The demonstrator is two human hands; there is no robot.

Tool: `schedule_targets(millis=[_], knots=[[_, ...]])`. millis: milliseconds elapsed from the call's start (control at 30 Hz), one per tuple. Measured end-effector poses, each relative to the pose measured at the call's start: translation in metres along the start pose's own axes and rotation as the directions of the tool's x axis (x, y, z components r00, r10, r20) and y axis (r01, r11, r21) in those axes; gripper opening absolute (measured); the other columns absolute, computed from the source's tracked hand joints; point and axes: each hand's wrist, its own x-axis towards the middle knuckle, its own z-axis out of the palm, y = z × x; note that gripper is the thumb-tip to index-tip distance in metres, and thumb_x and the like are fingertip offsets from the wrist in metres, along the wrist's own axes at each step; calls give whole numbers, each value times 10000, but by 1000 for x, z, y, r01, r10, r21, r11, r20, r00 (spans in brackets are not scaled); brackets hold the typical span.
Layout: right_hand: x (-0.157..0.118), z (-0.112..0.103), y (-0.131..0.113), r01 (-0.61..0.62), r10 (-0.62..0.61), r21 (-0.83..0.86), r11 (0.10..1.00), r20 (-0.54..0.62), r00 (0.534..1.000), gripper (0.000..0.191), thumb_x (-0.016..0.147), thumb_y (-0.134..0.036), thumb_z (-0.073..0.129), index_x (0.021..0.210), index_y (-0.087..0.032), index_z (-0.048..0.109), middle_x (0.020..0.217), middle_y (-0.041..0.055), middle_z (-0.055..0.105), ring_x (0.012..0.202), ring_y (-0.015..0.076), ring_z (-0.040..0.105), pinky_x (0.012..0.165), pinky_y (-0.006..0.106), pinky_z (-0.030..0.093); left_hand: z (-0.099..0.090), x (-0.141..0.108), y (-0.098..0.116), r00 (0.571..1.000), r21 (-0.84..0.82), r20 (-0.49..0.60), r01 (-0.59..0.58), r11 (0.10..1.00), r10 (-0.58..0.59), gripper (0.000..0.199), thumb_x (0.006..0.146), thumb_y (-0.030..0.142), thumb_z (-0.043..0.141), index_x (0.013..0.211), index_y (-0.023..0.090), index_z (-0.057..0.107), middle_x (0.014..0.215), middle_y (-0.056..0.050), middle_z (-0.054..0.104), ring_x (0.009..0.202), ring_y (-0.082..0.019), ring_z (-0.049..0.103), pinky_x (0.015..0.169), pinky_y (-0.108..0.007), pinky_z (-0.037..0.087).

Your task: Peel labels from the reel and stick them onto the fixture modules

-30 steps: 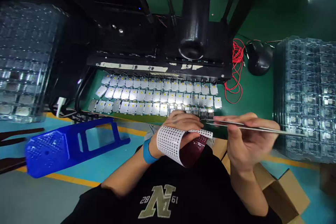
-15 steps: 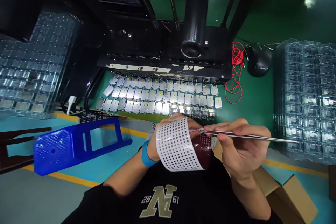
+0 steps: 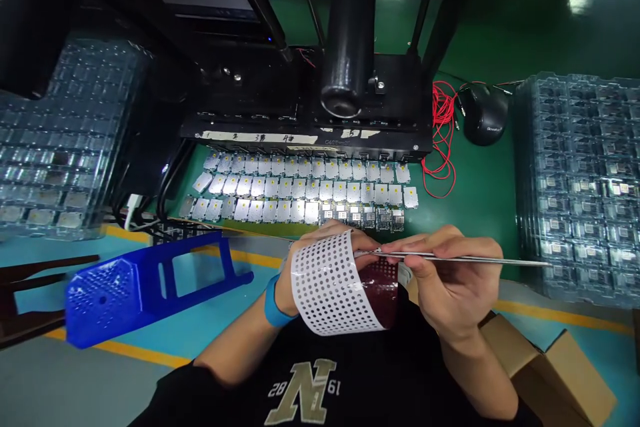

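A white sheet with rows of dark dots (image 3: 330,287) curls over my left hand (image 3: 313,243), its dark red side showing at the right. My left fingers are closed on the sheet, partly hidden behind it. My right hand (image 3: 450,277) pinches thin, flat sheets seen edge-on (image 3: 515,261), which stick out to the right. The fingertips of both hands nearly meet at the edge of the dotted sheet. Just beyond the hands, small silver circuit boards (image 3: 285,187) lie in rows on the green table (image 3: 480,193).
A black machine (image 3: 300,107) stands behind the boards. Red cable (image 3: 443,113) and a black mouse (image 3: 485,115) lie right of it. Clear trays are stacked at right (image 3: 580,193) and left (image 3: 45,167). A blue plastic stool (image 3: 110,293) and cardboard box (image 3: 570,373) are below table level.
The view has shifted slightly, moving the machine and boards a little left in the picture. Both hands keep nearly the same grip on the sheets.
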Motion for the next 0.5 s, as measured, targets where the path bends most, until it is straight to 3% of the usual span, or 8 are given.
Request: schedule_targets(millis=[267,500], knots=[[3,1,1,-16,16,34,999,-2,1000,459,840,104,641,1149,-231,581,927,-27,647,852,189,754,728,370,690,-2,-2,-3,999,-5,20,49,999,-49,195,999,331,602,907,195,706,835,-9,756,740,-137,691,747,-299,566],[4,1,2,-80,82,64,995,-30,996,397,862,81,616,1091,-240,571,885,-37,652,815,194,760,709,381,696,2,-1,-11,999,25,8,-31,999,31,174,1019,309,561,917,210,662,820,6,743,752,-135,700,715,-290,549]])
